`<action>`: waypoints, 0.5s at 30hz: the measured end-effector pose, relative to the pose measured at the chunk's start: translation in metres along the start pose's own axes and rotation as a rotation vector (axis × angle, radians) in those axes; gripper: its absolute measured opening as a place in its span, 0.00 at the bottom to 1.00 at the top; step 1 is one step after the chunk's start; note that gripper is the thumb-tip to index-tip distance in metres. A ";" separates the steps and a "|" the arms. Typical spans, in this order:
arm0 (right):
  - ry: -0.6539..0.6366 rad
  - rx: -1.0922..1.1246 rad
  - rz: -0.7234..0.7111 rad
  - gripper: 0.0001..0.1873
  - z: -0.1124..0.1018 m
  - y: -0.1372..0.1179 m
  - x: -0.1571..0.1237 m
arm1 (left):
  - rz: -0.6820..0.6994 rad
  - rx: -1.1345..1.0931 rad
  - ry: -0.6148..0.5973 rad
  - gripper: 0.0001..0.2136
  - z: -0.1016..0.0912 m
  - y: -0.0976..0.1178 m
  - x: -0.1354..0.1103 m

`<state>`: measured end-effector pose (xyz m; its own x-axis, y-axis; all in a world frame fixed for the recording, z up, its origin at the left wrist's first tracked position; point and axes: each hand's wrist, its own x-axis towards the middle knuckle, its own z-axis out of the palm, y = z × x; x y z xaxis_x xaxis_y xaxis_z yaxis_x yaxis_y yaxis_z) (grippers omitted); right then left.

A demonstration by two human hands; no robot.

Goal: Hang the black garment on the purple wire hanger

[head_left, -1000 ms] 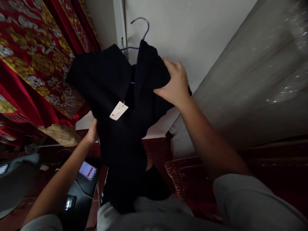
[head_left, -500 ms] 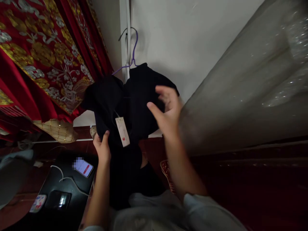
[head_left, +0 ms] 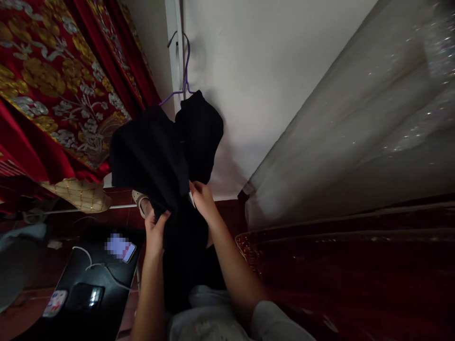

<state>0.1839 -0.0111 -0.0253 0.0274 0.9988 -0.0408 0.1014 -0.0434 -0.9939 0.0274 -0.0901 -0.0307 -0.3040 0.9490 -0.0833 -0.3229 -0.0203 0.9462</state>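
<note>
A black garment (head_left: 167, 151) hangs on a purple hanger (head_left: 185, 66) hooked by the white wall. My left hand (head_left: 154, 232) is closed on the garment's front edge at its lower left. My right hand (head_left: 203, 201) is closed on the cloth just to the right, near the middle, with the white price tag mostly hidden behind it. The garment's lower part drapes down between my forearms toward my lap.
Red and gold embroidered cloth (head_left: 53, 80) hangs at the left. A black table (head_left: 81, 289) below holds a lit phone (head_left: 121, 247), a white cable and a second device. A grey sparkly fabric (head_left: 355, 132) fills the right, above a dark red surface (head_left: 355, 274).
My right hand came down from the garment's upper right shoulder to its middle and closed on the cloth by the tag. The garment now hangs narrower, and the tag is covered.
</note>
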 end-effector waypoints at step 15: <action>-0.197 -0.028 0.272 0.16 -0.050 0.002 -0.040 | 0.752 0.313 0.373 0.07 0.002 0.005 -0.002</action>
<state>0.2322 -0.0526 -0.0206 -0.1354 0.9357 -0.3258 0.1443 -0.3067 -0.9408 0.0280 -0.0913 -0.0248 -0.6255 0.5546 0.5488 0.3221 -0.4571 0.8290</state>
